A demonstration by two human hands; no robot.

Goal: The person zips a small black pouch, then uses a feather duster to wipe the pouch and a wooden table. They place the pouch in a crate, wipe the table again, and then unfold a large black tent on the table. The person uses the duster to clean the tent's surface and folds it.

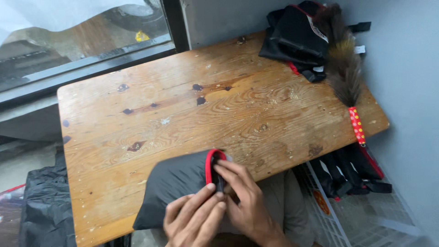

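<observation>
1. Pouch (pixel 176 185) of dark grey fabric with a red-trimmed opening lies at the near edge of the wooden table (pixel 183 105), its lower end hanging slightly over the edge toward the person.
2. Right hand (pixel 244 196) rests on the pouch's red-rimmed mouth, fingers curled and pinching the trim and a small dark part there — whether that is a strap or a toggle cannot be told.
3. Left hand (pixel 194 217) lies just below, fingers extended flat and pressed against the fabric beside the opening; it steadies rather than clasps.
4. Step in hand, as judged: the opening of the pouch is being worked, either closed or straightened. The next move would call for a firm pinch at the rim while the flat hand keeps the body of the pouch from sliding off the edge.
5. Further out — a heap of black fabric with red piping (pixel 297 39) sits at the far right corner of the table, and a feather duster (pixel 343 68) with a red patterned handle lies along the right edge, partly over that heap.
6. Below the table on the right stands a white wire basket (pixel 366 215) holding more black-and-red items.
</observation>
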